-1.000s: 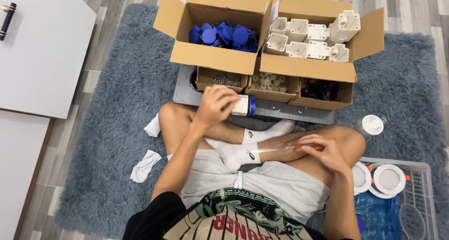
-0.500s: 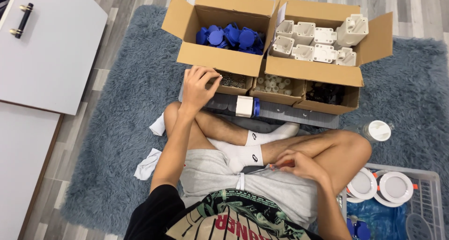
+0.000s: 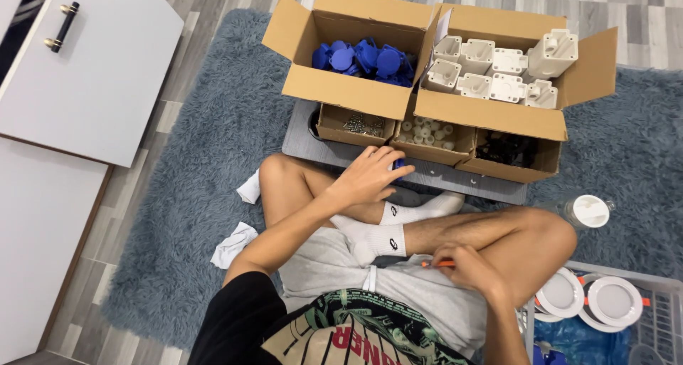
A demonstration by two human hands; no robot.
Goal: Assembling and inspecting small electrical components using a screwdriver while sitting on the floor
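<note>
I sit cross-legged on a grey-blue rug. My left hand [image 3: 370, 174] reaches forward onto the grey board [image 3: 491, 183] in front of my shins. Its fingers are closed over a small blue and white part [image 3: 399, 164], and only a sliver of blue shows. My right hand [image 3: 466, 267] rests on my right thigh, shut on a tool with an orange handle [image 3: 435, 264]. Just beyond the left hand stands a small open box of metal screws [image 3: 361, 125].
Behind the board stand a box of blue parts [image 3: 363, 57], a box of white housings [image 3: 498, 70], a box of white round pieces [image 3: 425, 131] and a box of black pieces [image 3: 506, 150]. A clear bin with white round discs [image 3: 590, 297] is at right, a white cabinet [image 3: 85, 73] at left.
My left hand set the blue and white part on the board, reached to the screw box, then came back down onto the part. The right hand stayed on my thigh.
</note>
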